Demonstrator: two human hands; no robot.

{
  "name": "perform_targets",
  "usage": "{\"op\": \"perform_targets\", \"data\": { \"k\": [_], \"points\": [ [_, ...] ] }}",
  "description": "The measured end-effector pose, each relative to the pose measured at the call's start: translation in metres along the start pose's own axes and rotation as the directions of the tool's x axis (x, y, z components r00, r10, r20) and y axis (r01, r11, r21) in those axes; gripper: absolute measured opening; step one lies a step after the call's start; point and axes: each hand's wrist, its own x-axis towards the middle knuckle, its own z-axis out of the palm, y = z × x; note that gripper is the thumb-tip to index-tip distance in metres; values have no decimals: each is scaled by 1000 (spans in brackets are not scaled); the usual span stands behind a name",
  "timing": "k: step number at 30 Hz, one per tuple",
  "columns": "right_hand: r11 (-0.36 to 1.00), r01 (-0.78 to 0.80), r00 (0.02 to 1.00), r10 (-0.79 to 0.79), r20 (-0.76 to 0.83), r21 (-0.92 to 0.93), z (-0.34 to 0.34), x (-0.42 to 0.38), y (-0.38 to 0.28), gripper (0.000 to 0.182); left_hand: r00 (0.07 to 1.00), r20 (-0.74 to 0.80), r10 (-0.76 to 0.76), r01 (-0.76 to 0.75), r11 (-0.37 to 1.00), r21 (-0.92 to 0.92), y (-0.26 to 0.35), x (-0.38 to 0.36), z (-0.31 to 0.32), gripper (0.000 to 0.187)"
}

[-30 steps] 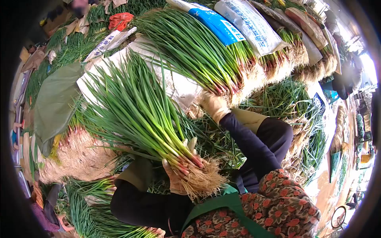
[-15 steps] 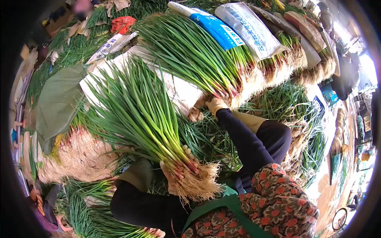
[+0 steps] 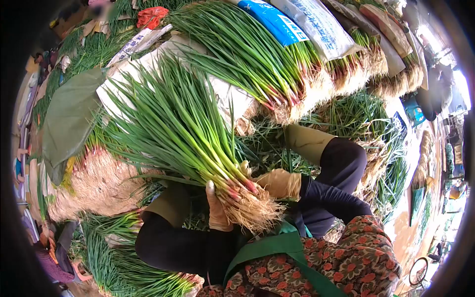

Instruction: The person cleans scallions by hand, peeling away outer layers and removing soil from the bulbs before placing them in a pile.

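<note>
In front of my lap is a thick bunch of spring onions (image 3: 193, 131), with long green leaves pointing up and left, reddish stem bases and a pale mat of roots (image 3: 255, 210). My left hand (image 3: 218, 210), in a pale glove, cradles its left side near the roots, thumb up along the stems. From the right, my right hand (image 3: 279, 183), gloved too, grips the stem bases. Some fingers are hidden behind the bunch. Beyond it, a pile of spring onions (image 3: 247, 54) lies with its roots facing me, on and beside a white sheet (image 3: 133, 99).
Blue and white printed sacks (image 3: 316, 24) cover more bunches at the back right. A green cloth (image 3: 69, 123) drapes over rooted bunches (image 3: 99, 185) at left. Loose leaves (image 3: 346, 116) litter the ground. More spring onions (image 3: 133, 265) lie at lower left. A red plastic bag (image 3: 152, 17) sits at the back.
My right hand has come back from the far pile to the bunch and now holds its right side. The bunch has shifted slightly up and to the right.
</note>
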Motion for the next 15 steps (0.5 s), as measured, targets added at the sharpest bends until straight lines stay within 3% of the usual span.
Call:
{"op": "perform_targets", "data": {
  "k": [1, 3, 4, 5, 6, 7, 9, 10, 11, 12, 13, 14, 15],
  "points": [
    [864, 421, 901, -363, -238, 276, 18, 11, 35, 38, 999, -41, 7, -8, 1000, -14, 0, -1, 5, 91],
    [793, 369, 929, -335, -159, 485, 8, 33, 53, 45, 998, -65, -4, 4, 1000, 7, -1, -1, 6, 89],
    [573, 219, 965, -248, -87, 790, 5, 43, 48, 53, 997, -76, -8, 9, 1000, 15, -1, 0, 6, 88],
    [247, 53, 987, -158, -14, 967, 2, 54, 44, 61, 999, 24, -34, 33, 999, 33, -1, 1, 1, 86],
    [273, 115, 988, -136, -80, 955, 8, 75, 34, 67, 990, 123, -64, 58, 997, 54, -1, 2, -10, 84],
    [207, 150, 989, -22, -149, 967, 7, 93, 21, 63, 971, 217, -97, 82, 994, 77, -1, 3, -18, 81],
    [80, 237, 945, 211, -249, 968, 7, 120, 0, 57, 982, 175, -66, 56, 997, 61, -5, 2, -30, 80],
    [-64, 299, 905, 336, -261, 952, 9, 124, -6, 54, 987, 154, -49, 41, 998, 53, -2, 0, -25, 79],
    [-195, 371, 852, 459, -250, 908, 11, 126, -10, 50, 998, -59, 24, -26, 999, -32, -5, -1, -13, 82],
    [-348, 511, 845, 372, -385, 786, 17, 117, -8, 30, 999, -37, 19, -21, 998, -55, -4, -3, -14, 83],
    [-595, 524, 848, 431, -308, 610, 12, 114, -18, 22, 1000, -17, 16, -18, 996, -84, -5, -5, -15, 84],
    [-828, 355, 920, 228, -318, 434, 20, 109, -10, 24, 997, -82, 11, -20, 993, -115, -5, -6, -17, 86],
    [-965, 119, 928, 24, -373, 233, 20, 98, -5, 28, 993, 113, 13, 6, 987, -159, -5, -4, -24, 86]
  ]
}}
